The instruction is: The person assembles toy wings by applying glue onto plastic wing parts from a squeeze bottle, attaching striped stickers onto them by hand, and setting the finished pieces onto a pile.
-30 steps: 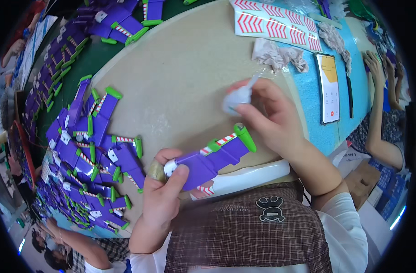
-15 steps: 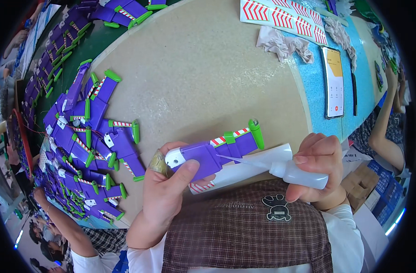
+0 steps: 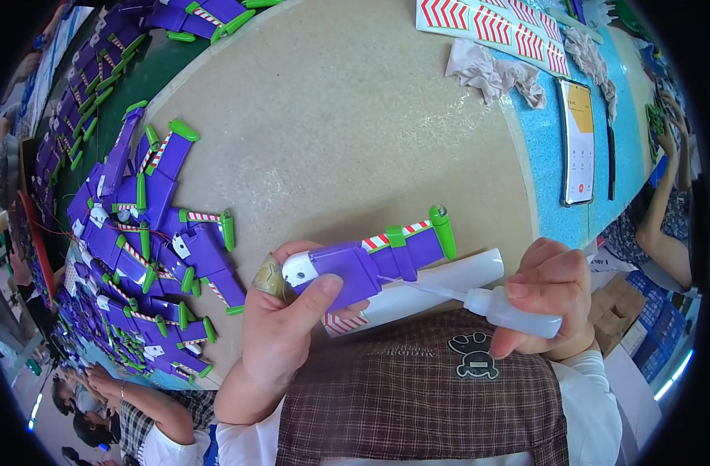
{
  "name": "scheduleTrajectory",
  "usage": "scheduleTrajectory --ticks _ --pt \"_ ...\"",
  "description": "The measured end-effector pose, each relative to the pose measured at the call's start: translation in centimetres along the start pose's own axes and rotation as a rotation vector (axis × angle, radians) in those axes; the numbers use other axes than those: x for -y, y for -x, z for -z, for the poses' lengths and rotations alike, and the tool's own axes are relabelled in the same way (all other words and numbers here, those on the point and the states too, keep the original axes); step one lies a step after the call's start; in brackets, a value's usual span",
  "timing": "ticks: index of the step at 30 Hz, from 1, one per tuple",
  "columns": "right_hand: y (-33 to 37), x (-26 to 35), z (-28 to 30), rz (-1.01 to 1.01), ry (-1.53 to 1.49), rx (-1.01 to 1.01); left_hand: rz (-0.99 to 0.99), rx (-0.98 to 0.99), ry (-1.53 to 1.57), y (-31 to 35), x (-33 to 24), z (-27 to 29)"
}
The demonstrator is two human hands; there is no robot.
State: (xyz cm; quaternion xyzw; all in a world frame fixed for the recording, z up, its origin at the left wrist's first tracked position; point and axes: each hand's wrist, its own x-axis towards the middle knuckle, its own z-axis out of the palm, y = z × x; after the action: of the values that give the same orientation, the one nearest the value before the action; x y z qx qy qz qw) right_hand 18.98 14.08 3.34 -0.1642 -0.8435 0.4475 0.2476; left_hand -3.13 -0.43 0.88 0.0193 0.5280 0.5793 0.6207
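Note:
My left hand [image 3: 281,330] grips a purple toy wing [image 3: 343,272] by its wide white-cornered end. The wing carries a green band, a red-and-white striped strip and a green tip with a small clear end. In my right hand [image 3: 555,291] is a small translucent squeeze bottle [image 3: 518,311], lying nearly level. Its thin nozzle points left, with the tip at the wing's lower edge near the step; whether it touches I cannot tell. Beneath the wing, a white sticker sheet [image 3: 448,287] with red stripes lies at the table's near edge. Something yellowish wraps a left-hand finger.
Many similar purple wings [image 3: 165,241] are heaped on the left, some with thin red wires. Toward the far right are a red-striped sticker sheet [image 3: 491,31], crumpled tissues [image 3: 487,71] and a phone [image 3: 577,144]. Cardboard boxes [image 3: 613,314] stand lower right. Other people work at both sides.
The nozzle tip has shifted slightly right and down along the wing's lower edge. My left hand keeps its hold on the wing. At the left, a co-worker's arm has moved.

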Motion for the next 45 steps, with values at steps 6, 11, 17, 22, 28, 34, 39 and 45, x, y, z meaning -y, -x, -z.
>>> scheduleTrajectory --ticks 6,11,17,22,28,34,39,45 --pt "-0.5 0.0 0.1 0.011 -0.038 -0.044 -1.047 0.104 -1.208 -1.1 0.2 1.3" --pt "-0.8 -0.4 -0.1 0.007 -0.031 0.012 -1.322 0.2 -1.443 -1.4 0.1 1.8" --pt "0.4 -1.1 1.1 -0.16 -0.202 -0.003 -1.266 0.106 -1.356 -1.3 0.8 2.1" --pt "-3.1 -5.1 -2.5 -0.2 0.009 -0.247 -0.798 0.12 -0.975 -1.5 0.6 0.3" --pt "-3.2 -4.3 -1.8 -0.246 0.382 -0.095 -0.053 -0.178 -0.188 -0.4 1.7 -1.1" --pt "-1.1 -1.7 -2.7 -0.167 0.0 0.305 0.033 -0.015 -0.135 -0.3 2.3 -2.4" --pt "0.0 -3.0 -5.1 -0.005 -0.109 0.179 -0.042 0.017 -0.207 0.5 3.9 -2.0" --pt "0.4 -2.7 -6.4 0.132 -0.102 0.082 -0.101 0.066 -0.25 1.0 4.1 -1.3"
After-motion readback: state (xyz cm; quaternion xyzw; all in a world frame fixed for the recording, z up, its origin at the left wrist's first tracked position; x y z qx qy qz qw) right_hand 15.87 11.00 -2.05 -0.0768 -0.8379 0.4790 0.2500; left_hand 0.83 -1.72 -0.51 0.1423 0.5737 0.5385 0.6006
